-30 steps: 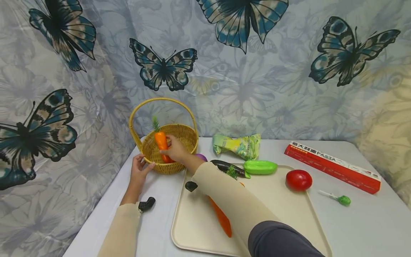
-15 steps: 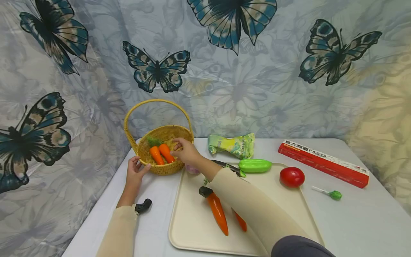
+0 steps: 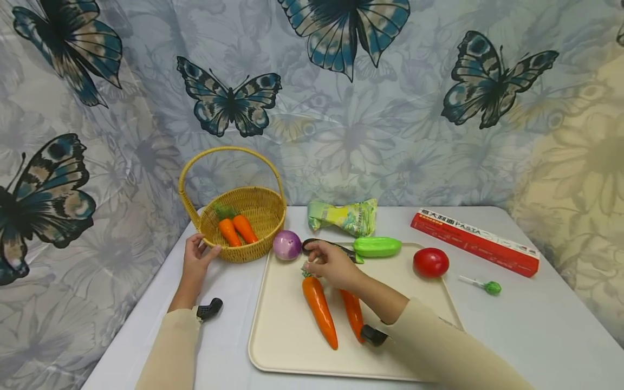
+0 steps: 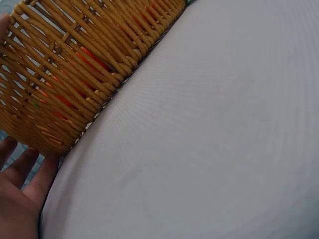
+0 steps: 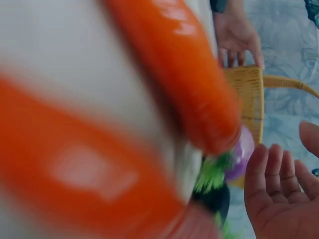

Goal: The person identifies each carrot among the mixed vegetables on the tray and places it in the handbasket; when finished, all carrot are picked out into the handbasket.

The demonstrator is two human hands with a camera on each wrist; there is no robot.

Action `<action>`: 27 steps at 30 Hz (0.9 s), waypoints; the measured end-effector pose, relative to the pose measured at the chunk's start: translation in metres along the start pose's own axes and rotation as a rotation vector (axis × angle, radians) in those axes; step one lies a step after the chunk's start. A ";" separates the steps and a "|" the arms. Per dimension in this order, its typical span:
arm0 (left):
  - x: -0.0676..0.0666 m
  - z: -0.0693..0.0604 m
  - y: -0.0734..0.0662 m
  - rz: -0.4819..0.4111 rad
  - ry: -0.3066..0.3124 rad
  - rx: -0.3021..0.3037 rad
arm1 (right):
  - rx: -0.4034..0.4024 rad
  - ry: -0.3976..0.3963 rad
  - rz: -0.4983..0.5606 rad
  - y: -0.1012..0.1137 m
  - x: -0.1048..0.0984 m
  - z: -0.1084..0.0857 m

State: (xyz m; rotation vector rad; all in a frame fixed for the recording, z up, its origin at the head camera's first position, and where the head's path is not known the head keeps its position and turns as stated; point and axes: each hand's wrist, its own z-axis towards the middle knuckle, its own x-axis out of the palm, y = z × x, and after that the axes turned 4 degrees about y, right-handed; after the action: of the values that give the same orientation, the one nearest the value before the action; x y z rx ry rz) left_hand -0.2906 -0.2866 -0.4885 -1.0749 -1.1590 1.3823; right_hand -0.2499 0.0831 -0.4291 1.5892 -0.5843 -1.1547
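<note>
My left hand [image 3: 195, 265] rests against the near left side of a wicker basket [image 3: 260, 208], thumb by the rim, fingers spread along the wall in the left wrist view. Inside the basket lie two orange carrots, a left one [image 3: 229, 233] and a right one [image 3: 245, 229]. Holding nothing, my right hand [image 3: 336, 265] hovers over the beige tray [image 3: 287, 336] with relaxed fingers. Beneath it are two larger carrots, one [image 3: 320, 314] with its leafy top near my fingertips and another [image 3: 352, 311] partly covered by my wrist.
Around the tray's far edge are a purple onion [image 3: 287, 245], a partly hidden eggplant [image 3: 349, 253], a green vegetable [image 3: 377, 247] and a tomato [image 3: 431, 262]. Behind sits a green packet [image 3: 343, 216]. A pasta box [image 3: 475, 242] and green-headed stick [image 3: 491, 287] lie right.
My right hand let go of a carrot in the basket, then moved right and nearer, over the tray's carrots. My left hand stays at the basket. The head view has shifted slightly.
</note>
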 end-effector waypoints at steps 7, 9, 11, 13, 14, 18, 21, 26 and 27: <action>-0.006 0.003 0.009 0.038 -0.014 0.018 | 0.063 -0.087 -0.217 -0.009 -0.015 -0.048; -0.008 0.003 0.009 0.044 -0.012 0.017 | 0.104 -0.117 -0.240 -0.009 -0.016 -0.057; -0.010 0.002 0.009 0.047 -0.014 0.013 | 0.153 -0.134 -0.259 -0.010 -0.017 -0.063; -0.012 0.002 0.007 0.048 -0.015 0.012 | 0.201 -0.147 -0.294 -0.011 -0.016 -0.066; -0.012 0.002 0.007 0.047 -0.014 0.011 | 0.225 -0.149 -0.309 -0.012 -0.015 -0.068; -0.012 0.002 0.004 0.053 -0.014 -0.004 | 0.322 -0.127 -0.435 -0.018 -0.012 -0.070; -0.010 0.003 0.003 0.042 -0.022 -0.025 | 0.384 -0.084 -0.512 -0.022 -0.011 -0.071; -0.005 0.003 0.006 -0.021 -0.017 -0.021 | 0.419 -0.029 -0.556 -0.023 -0.017 -0.076; -0.003 0.003 0.007 -0.031 -0.016 -0.018 | 0.417 -0.018 -0.559 -0.022 -0.019 -0.077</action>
State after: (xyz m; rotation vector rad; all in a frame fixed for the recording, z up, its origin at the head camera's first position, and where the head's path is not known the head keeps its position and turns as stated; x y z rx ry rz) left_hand -0.2941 -0.2905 -0.4950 -1.0565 -1.1975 1.3614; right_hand -0.1927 0.1409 -0.4425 2.1907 -0.4161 -1.5240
